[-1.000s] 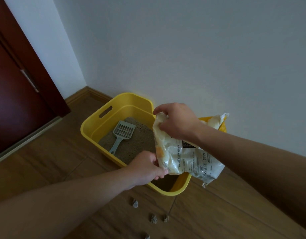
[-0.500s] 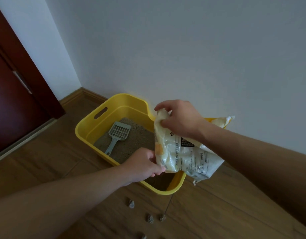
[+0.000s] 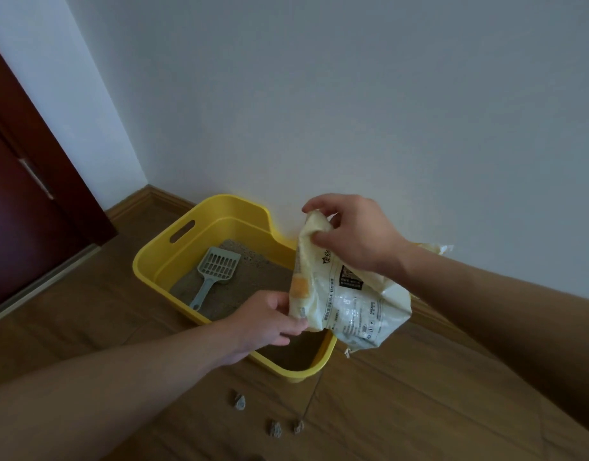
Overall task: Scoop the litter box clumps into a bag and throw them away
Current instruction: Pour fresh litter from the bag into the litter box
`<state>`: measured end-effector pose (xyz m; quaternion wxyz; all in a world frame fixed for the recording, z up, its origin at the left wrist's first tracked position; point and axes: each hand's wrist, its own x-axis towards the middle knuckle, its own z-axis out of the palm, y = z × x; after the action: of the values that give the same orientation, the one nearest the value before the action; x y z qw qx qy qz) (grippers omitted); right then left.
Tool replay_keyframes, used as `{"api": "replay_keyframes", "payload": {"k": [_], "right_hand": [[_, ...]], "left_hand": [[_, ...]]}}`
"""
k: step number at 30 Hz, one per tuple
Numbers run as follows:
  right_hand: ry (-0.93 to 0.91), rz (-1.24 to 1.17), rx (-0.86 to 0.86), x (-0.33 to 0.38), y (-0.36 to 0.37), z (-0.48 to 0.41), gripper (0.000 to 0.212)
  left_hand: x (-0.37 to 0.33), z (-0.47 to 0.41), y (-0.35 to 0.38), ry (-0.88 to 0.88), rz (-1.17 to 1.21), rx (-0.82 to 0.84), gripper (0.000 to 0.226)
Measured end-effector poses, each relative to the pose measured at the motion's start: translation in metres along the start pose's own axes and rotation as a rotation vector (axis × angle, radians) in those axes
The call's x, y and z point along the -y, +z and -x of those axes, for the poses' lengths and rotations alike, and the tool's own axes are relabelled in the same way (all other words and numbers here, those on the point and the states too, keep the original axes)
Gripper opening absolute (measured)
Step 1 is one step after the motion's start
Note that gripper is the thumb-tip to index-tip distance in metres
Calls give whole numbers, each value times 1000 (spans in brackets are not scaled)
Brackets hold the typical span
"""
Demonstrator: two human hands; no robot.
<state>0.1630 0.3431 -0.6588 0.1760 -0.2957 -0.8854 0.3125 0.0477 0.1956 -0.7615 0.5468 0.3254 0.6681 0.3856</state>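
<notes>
A yellow litter box [image 3: 173, 251] with grey-brown litter stands on the wood floor against the white wall. A pale grey slotted scoop [image 3: 215, 272] lies in the litter, handle toward me. Above the box's right end I hold a crumpled cream printed bag [image 3: 349, 304]. My right hand [image 3: 356, 234] grips its upper edge from above. My left hand [image 3: 269, 322] pinches its lower left edge. Three small litter clumps [image 3: 239, 401] lie on the floor in front of the box.
A dark red door [image 3: 23, 201] with a metal handle stands at the left. A wooden baseboard [image 3: 160, 196] runs along the wall behind the box. The wood floor [image 3: 402, 410] stretches to the right of the clumps.
My view has shifted slightly, so the box sits a little lower and to the left. Both hands keep hold of the bag, and my right hand has lifted its top edge a bit.
</notes>
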Motion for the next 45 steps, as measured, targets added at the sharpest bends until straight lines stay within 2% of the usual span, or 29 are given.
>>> {"api": "replay_keyframes", "payload": {"k": [11, 15, 28, 39, 42, 45], "right_hand": [[17, -140, -60, -8, -22, 10, 39], [24, -168, -65, -10, -25, 11, 39], [11, -176, -85, -6, -37, 19, 40], [15, -218, -158, 6, -58, 27, 40], [11, -237, -177, 11, -67, 29, 40], [-6, -245, -198, 14, -73, 32, 39]], "left_hand": [[-7, 2, 3, 3, 92, 24, 33], [-6, 2, 5, -13, 177, 48, 47], [-11, 5, 17, -8, 484, 58, 39], [-30, 10, 16, 102, 415, 53, 50], [-39, 13, 16, 172, 290, 18, 50], [-44, 15, 18, 225, 160, -38, 40]]}}
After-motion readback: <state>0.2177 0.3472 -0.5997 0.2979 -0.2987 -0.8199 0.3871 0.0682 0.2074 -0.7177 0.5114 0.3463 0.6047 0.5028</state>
